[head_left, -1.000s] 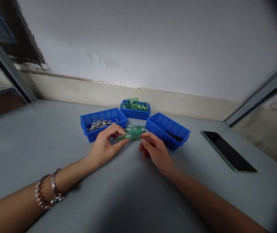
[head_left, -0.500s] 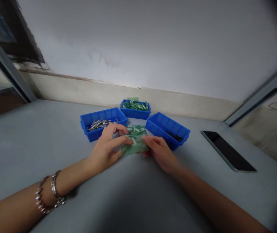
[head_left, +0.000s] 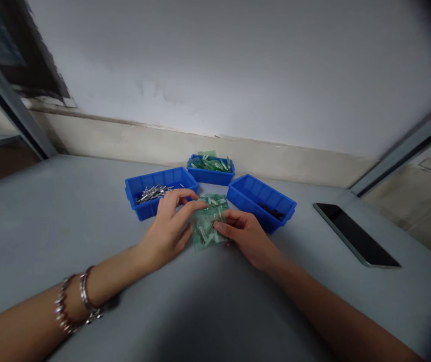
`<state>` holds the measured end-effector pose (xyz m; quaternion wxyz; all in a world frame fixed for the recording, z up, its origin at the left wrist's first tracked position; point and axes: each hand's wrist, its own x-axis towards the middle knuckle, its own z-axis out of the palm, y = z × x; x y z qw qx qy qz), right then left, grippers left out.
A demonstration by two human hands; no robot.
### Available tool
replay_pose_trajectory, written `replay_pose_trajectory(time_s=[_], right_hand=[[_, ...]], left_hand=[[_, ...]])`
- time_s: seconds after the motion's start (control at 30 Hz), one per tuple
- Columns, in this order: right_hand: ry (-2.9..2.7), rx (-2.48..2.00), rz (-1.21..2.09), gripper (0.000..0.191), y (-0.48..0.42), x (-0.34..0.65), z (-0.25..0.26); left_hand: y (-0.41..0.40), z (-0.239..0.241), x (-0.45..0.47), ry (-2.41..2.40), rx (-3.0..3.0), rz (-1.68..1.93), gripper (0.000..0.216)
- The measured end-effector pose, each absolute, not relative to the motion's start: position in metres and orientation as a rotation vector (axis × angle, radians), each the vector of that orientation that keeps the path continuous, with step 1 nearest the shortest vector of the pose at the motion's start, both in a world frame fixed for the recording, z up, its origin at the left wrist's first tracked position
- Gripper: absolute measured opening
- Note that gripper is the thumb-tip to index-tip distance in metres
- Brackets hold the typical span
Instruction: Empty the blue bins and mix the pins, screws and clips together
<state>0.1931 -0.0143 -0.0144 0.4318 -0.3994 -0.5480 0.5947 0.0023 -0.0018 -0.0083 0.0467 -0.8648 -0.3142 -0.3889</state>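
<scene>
A small translucent green plastic bag (head_left: pixel 204 232) with several pale, slim pieces inside is held just above the table. My right hand (head_left: pixel 251 237) pinches its right side between thumb and fingers. At the upper left edge, my left hand (head_left: pixel 170 221) has its fingers curled against the bag, the thumb partly hidden at its side. Just behind lies more green bag material (head_left: pixel 218 200) with similar pieces; the front bag covers part of it.
Metal pins fill part of the left blue bin (head_left: pixel 134 205). More green bags sit in the back blue bin (head_left: pixel 210 177). The right blue bin (head_left: pixel 247 203) holds small black parts. A dark-screened phone (head_left: pixel 354 235) lies on the grey table (head_left: pixel 68 216) at right.
The front bag has come slightly toward me and tilted, so its pieces show more clearly. My right thumb has shifted lower and left, and my left fingers have risen to its top edge.
</scene>
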Motion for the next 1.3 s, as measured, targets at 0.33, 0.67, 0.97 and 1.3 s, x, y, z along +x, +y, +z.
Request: replay_pose_trajectory(time_s=[0.33,0.67,0.97,1.3], right_hand=[[-1.821,-1.174,0.392,0.014,-0.001,0.206,0.008],[-2.137,-1.561,-0.498,0.031,0.086,0.175,0.051],[-2.143,-1.777,-0.472,0.038,0.12,0.168,0.038],[-2.203,-1.877,-0.42,0.03,0.135,0.159,0.042]], left_hand=[[0.002,-0.01,0.004,-1.194,-2.506,-1.149,0.033],[-0.001,-0.01,0.005,-1.184,-2.535,-1.006,0.034],[-0.001,-0.012,0.003,-1.186,-2.58,-0.934,0.032],[-0.001,-0.013,0.003,-1.176,-2.615,-0.895,0.032]])
